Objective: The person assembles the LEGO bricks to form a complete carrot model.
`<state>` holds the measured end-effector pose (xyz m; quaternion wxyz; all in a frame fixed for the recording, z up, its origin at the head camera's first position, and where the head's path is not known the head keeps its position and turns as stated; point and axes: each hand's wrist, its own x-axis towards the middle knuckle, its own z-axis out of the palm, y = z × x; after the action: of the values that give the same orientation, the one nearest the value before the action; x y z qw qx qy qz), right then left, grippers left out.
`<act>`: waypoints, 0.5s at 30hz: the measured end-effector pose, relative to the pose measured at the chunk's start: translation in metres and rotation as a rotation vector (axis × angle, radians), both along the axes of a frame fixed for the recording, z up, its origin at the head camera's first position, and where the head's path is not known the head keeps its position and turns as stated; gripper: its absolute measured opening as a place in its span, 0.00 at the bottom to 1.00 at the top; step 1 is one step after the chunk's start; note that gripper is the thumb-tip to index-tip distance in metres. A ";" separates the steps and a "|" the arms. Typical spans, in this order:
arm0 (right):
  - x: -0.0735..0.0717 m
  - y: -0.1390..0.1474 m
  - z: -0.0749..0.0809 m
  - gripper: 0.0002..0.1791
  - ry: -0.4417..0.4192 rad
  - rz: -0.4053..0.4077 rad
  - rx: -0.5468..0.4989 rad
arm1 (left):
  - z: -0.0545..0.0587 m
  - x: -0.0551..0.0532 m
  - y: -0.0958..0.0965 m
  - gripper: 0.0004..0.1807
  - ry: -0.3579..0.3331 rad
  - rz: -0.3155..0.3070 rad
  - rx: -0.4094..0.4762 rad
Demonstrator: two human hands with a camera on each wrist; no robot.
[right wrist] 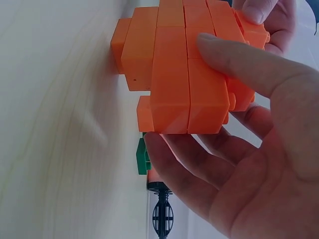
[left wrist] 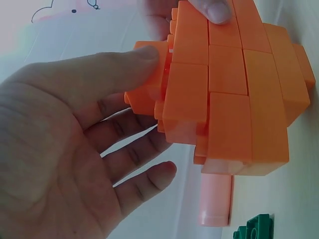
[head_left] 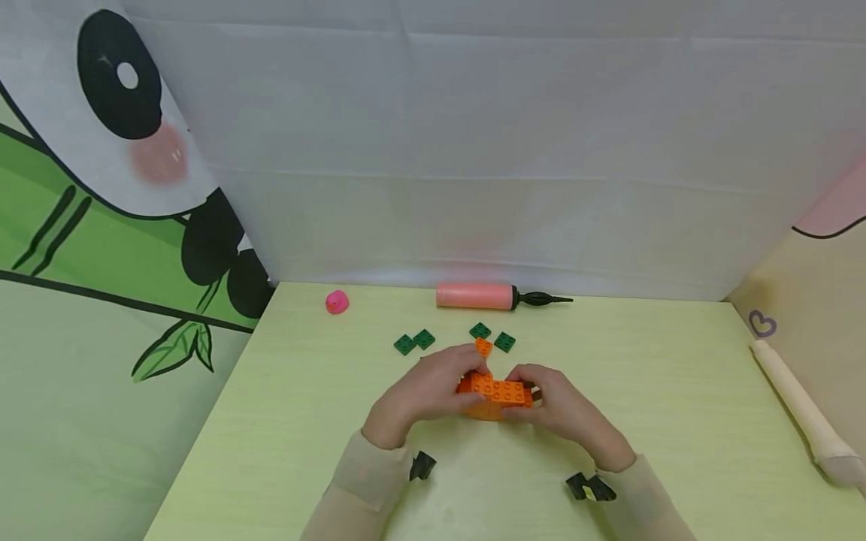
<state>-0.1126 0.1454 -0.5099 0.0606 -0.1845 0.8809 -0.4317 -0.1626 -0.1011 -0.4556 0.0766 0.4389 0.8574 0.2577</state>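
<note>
Both hands are at a stepped build of orange toy bricks standing on the table. My left hand pinches a single orange brick between thumb and fingers at the top of the build; whether it is fully pressed on cannot be told. The side of the build is gripped by my right hand, its thumb on the near face and its fingers behind, as the right wrist view shows. Just beyond the build lies a loose orange brick.
Several green bricks, among them one on the left and one on the right, lie behind the build. Farther back are a pink hand pump with a black nozzle and a small pink object. A pale roll lies along the right edge.
</note>
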 end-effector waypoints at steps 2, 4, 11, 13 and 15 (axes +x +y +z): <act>0.000 0.000 0.001 0.14 0.004 -0.002 0.002 | 0.001 0.001 0.001 0.07 0.020 0.006 -0.018; 0.001 -0.001 0.001 0.14 0.007 -0.003 0.000 | 0.001 0.002 0.002 0.07 0.039 0.010 -0.030; 0.001 -0.001 0.002 0.14 0.008 -0.007 -0.005 | 0.002 0.003 0.003 0.09 0.105 0.022 -0.065; 0.001 -0.001 0.002 0.13 0.010 -0.003 -0.007 | 0.001 0.003 0.004 0.10 0.113 0.021 -0.066; 0.001 -0.001 0.002 0.13 0.007 -0.001 -0.009 | 0.000 0.002 0.003 0.10 0.107 0.022 -0.063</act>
<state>-0.1115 0.1441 -0.5076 0.0565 -0.1856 0.8792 -0.4352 -0.1604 -0.0977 -0.4555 0.0419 0.4399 0.8727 0.2075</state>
